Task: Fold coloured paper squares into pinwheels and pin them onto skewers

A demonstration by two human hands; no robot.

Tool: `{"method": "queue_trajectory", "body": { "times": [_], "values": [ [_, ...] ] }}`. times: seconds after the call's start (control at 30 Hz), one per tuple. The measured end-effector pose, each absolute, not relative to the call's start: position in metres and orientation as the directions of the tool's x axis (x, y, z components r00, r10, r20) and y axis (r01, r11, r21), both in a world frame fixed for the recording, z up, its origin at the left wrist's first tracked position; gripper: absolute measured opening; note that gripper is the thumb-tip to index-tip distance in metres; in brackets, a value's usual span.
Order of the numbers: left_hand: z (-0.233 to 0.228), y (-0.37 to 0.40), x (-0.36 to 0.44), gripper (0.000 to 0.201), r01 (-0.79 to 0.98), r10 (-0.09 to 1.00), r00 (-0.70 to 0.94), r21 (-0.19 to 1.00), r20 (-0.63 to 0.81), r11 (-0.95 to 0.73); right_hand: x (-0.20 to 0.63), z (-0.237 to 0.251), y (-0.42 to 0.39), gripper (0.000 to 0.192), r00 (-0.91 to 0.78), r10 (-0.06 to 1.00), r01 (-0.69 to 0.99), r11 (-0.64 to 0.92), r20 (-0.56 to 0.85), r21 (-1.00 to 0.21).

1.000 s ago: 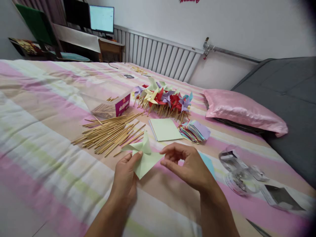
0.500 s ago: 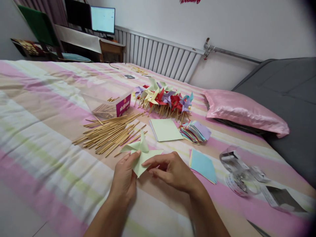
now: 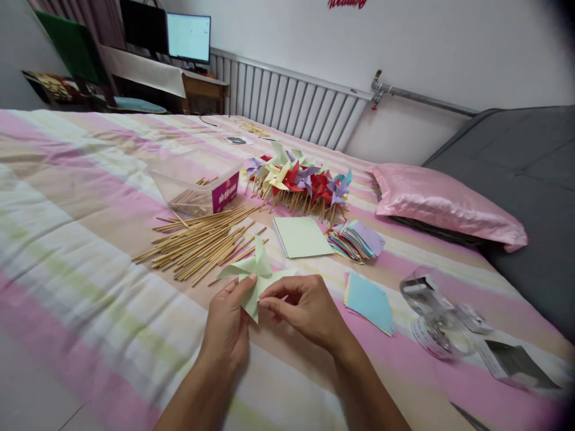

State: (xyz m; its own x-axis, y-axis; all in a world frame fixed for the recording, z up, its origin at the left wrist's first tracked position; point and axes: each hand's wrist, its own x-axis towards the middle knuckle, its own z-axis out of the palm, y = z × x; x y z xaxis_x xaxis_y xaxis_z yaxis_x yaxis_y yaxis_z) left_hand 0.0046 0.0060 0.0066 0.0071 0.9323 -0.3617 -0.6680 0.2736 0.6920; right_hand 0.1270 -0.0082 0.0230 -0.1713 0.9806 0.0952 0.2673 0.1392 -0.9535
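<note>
A pale green paper pinwheel (image 3: 260, 263) is held above the bedspread, its blades partly folded in. My left hand (image 3: 229, 317) grips it, thumb pressed on its middle. Thumb and forefinger of my right hand (image 3: 300, 308) pinch the pinwheel's lower right edge. Just beyond lie many loose thin wooden sticks (image 3: 202, 242) in a heap. A stack of pale green paper squares (image 3: 303, 236) is past my right hand, and a stack of light blue paper (image 3: 369, 302) lies to its right.
Finished pinwheels on sticks (image 3: 305, 179) stand bunched behind the paper. A clear plastic box (image 3: 193, 185) holds more sticks. Fanned coloured paper (image 3: 357, 239) lies near them. At right are a clear tub (image 3: 435, 335), small packets and a pink pillow (image 3: 449, 200). A dark blade tip (image 3: 467, 414) shows at bottom right.
My right thumb and forefinger have closed together on the pinwheel's lower right edge, and its lower blade has narrowed. My left hand keeps its hold.
</note>
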Motion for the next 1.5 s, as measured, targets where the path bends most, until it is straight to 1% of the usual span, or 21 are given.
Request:
{"method": "queue_trajectory", "body": {
  "times": [0.27, 0.4, 0.57, 0.73, 0.87, 1.03, 1.23, 1.37, 1.5],
  "values": [
    [0.01, 0.006, 0.005, 0.028, -0.672, 0.925, -0.049, 0.698, -0.376, 0.248, 0.124, 0.02, -0.006, 0.011, -0.138, 0.989, 0.224, 0.076, 0.046, -0.972],
    [0.011, 0.005, 0.006, 0.028, -0.68, 0.918, -0.07, 0.692, -0.39, 0.243, 0.122, 0.02, -0.005, 0.01, -0.047, 0.999, 0.226, 0.032, 0.022, -0.974],
    [0.009, 0.003, 0.008, 0.021, -0.668, 0.935, -0.045, 0.707, -0.351, 0.233, 0.121, 0.019, -0.003, 0.008, 0.088, 0.994, 0.25, 0.038, 0.062, -0.967],
    [0.006, 0.002, 0.009, 0.018, -0.636, 0.947, -0.081, 0.747, -0.312, 0.192, 0.122, 0.02, -0.003, 0.008, 0.15, 0.984, 0.288, 0.052, 0.098, -0.956],
    [0.008, 0.001, 0.01, 0.016, -0.609, 0.943, -0.1, 0.769, -0.317, 0.194, 0.122, 0.019, -0.003, 0.007, 0.165, 0.979, 0.297, 0.069, 0.122, -0.952],
    [0.008, -0.001, 0.01, 0.014, -0.57, 0.944, -0.11, 0.798, -0.312, 0.197, 0.123, 0.017, -0.002, 0.007, 0.19, 0.977, 0.284, 0.043, 0.1, -0.958],
    [0.001, -0.001, 0.01, 0.02, -0.499, 0.943, -0.108, 0.838, -0.315, 0.223, 0.124, 0.015, 0.0, 0.008, 0.203, 0.974, 0.278, 0.04, 0.099, -0.96],
    [0.003, -0.002, 0.01, 0.022, -0.43, 0.948, -0.122, 0.876, -0.294, 0.216, 0.125, 0.015, 0.0, 0.008, 0.209, 0.973, 0.273, 0.04, 0.099, -0.961],
    [0.008, -0.001, 0.009, 0.018, -0.375, 0.962, -0.142, 0.912, -0.234, 0.167, 0.125, 0.015, 0.0, 0.008, 0.209, 0.974, 0.226, 0.044, 0.092, -0.973]
  ]
}}
